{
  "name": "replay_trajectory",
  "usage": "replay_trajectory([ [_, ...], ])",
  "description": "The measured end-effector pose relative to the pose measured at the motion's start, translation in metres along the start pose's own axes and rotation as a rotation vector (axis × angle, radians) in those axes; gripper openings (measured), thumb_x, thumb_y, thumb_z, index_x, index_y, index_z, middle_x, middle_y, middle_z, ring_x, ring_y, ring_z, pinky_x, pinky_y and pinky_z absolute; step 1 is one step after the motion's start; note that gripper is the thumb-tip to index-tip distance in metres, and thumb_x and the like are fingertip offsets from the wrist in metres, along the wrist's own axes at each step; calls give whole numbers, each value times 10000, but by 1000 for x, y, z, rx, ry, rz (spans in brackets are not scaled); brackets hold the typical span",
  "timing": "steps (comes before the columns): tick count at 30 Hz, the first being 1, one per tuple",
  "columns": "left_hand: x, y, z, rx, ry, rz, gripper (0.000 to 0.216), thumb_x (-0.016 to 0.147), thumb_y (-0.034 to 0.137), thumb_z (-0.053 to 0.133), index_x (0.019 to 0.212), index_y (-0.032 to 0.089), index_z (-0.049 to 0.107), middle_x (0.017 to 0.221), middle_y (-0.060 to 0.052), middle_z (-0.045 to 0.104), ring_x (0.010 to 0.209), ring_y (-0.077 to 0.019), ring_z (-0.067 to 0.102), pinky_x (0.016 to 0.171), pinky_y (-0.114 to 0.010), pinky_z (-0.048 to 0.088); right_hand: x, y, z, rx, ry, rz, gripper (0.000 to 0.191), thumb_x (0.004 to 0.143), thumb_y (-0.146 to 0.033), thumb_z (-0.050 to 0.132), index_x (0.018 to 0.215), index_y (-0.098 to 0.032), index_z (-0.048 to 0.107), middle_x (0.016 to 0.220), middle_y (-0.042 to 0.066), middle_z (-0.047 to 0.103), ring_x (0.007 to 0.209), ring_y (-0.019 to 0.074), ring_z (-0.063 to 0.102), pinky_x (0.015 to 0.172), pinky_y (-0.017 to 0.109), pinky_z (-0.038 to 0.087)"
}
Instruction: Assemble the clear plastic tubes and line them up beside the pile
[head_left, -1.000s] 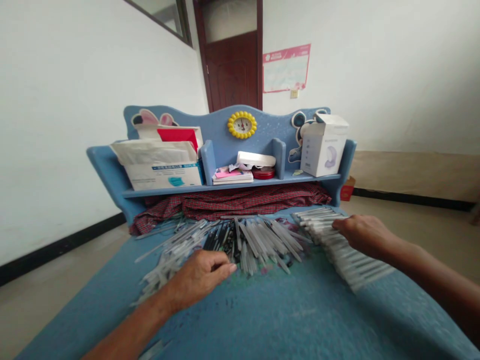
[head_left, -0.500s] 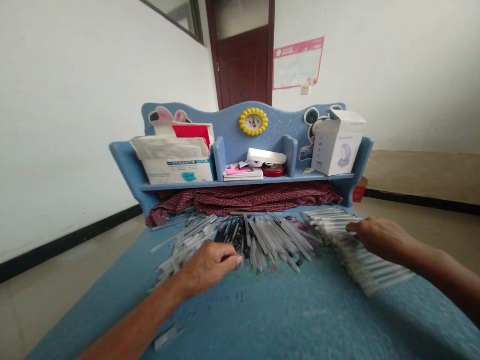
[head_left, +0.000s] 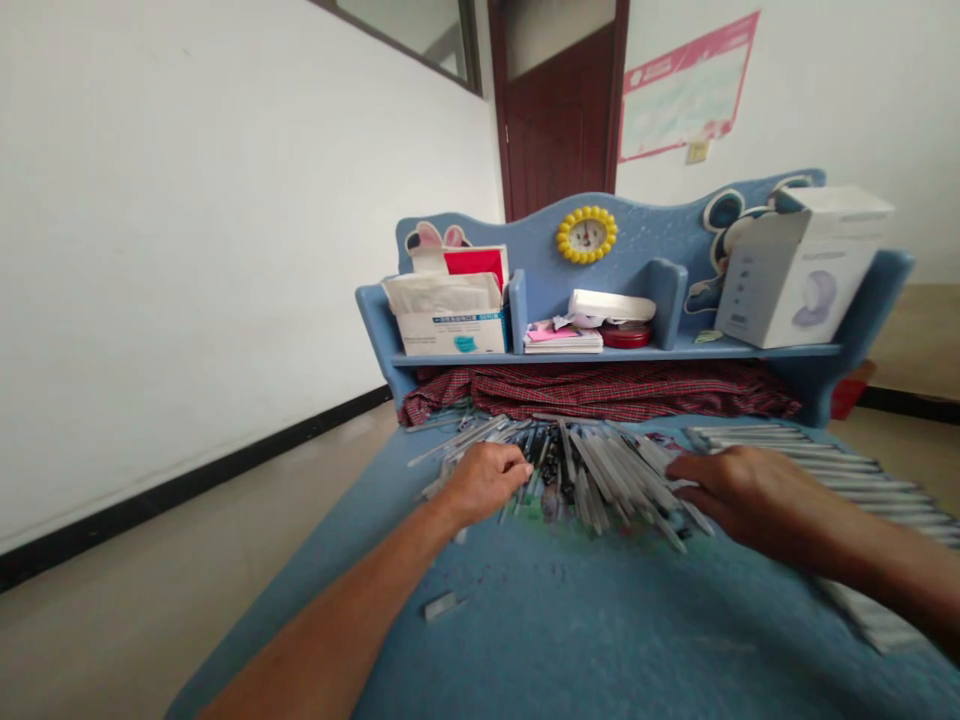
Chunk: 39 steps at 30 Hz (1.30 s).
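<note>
A loose heap of clear and dark pen tubes (head_left: 600, 470) lies across the back of the blue desk top (head_left: 600, 630). My left hand (head_left: 484, 482) rests on the heap's left end with its fingers curled under; what they hold is hidden. My right hand (head_left: 739, 492) lies flat on the heap's right end, fingers stretched out towards the left. Just right of that hand, a neat row of white pens (head_left: 832, 470) runs side by side towards the desk's right edge.
A small white piece (head_left: 440, 606) lies near the desk's left edge. Red plaid cloth (head_left: 600, 390) is bunched under a blue shelf holding a mask box (head_left: 450, 328), papers, a yellow clock (head_left: 586, 235) and a white carton (head_left: 795, 280). A brown door (head_left: 559, 110) stands behind.
The view has swung left and closer. My right hand has left the neat row and moved left onto the loose heap. My left hand has pushed further forward into the heap.
</note>
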<state>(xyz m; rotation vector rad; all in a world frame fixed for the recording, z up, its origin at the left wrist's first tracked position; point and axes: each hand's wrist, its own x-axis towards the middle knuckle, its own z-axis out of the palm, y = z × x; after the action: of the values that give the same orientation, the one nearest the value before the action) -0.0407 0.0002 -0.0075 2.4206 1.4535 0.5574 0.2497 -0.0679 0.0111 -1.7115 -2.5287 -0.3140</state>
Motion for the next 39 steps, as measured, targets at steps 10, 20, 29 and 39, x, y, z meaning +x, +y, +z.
replay_trajectory([
  [10,-2,-8,4,152,25,46,190,795,269,463,739,175,618,648,2,585,616,-126,511,563,-217,316,66,-73,-10,61,-143,-89,242,808,-209,436,924,-187,647,827,119,685,775,227,641,625,279,404],
  [20,-7,1,4,162,50,181,173,825,233,450,865,171,606,772,-30,606,756,-155,547,681,-244,390,79,-51,7,56,-94,41,302,836,-225,352,921,-197,641,798,126,679,762,255,646,615,306,419],
  [29,-7,17,12,216,-34,314,276,832,184,438,1074,198,569,939,-70,593,925,-192,533,830,-309,404,82,-49,11,128,-115,42,290,829,-254,384,905,-181,653,836,137,677,809,255,641,635,288,418],
  [39,44,43,13,259,-80,-118,197,759,294,505,767,193,675,723,-49,655,737,-191,604,619,-255,400,83,-45,11,156,-105,71,288,829,-283,407,914,-163,655,862,156,676,829,266,640,666,316,436],
])
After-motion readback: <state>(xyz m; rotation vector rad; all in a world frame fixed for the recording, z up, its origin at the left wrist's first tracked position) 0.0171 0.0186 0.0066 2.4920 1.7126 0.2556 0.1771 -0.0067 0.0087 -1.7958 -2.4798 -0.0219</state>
